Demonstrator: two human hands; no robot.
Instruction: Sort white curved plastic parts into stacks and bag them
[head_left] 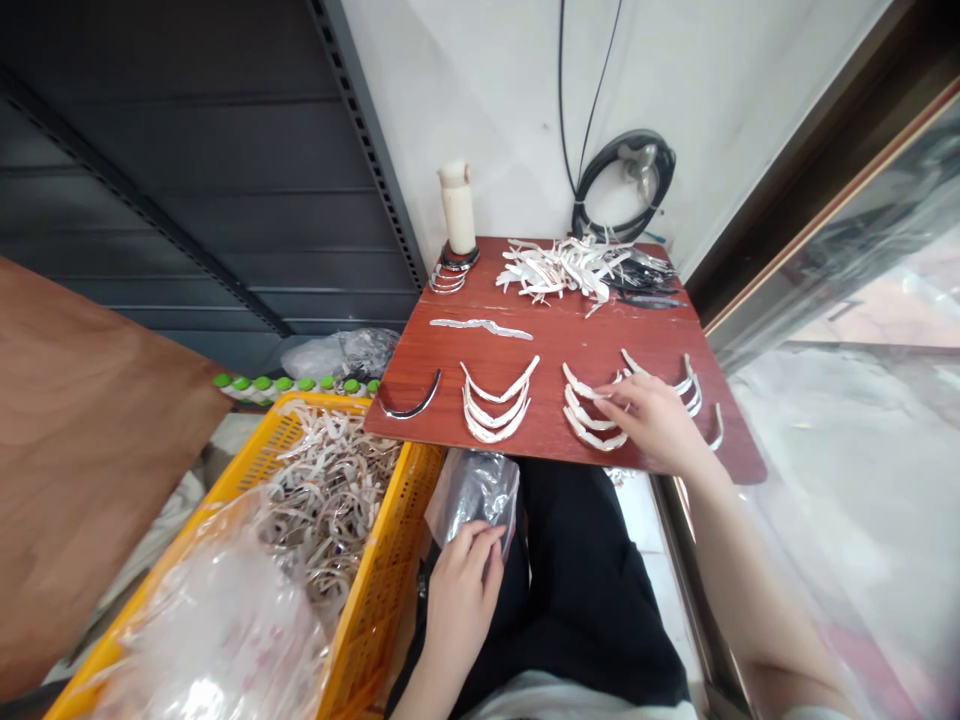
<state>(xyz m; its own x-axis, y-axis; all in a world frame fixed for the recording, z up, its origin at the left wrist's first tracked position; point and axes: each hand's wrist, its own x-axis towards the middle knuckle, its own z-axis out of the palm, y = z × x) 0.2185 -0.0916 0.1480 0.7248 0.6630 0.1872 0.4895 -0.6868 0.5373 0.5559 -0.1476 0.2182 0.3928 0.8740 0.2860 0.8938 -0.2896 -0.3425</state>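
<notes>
Strips of curved shape seem light, springy, best held near ends; right hand pinches one, left hand holds plastic bag.

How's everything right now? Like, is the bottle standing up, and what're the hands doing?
Right hand: fingertips at a curved white strip
Left hand: on a clear bag, grip unclear
Clear bag: wrinkled
Cream bottle: upright
Black cable: coiled
White strip pile: loosely heaped
Yellow crate: uncovered, holding strips and plastic
</notes>
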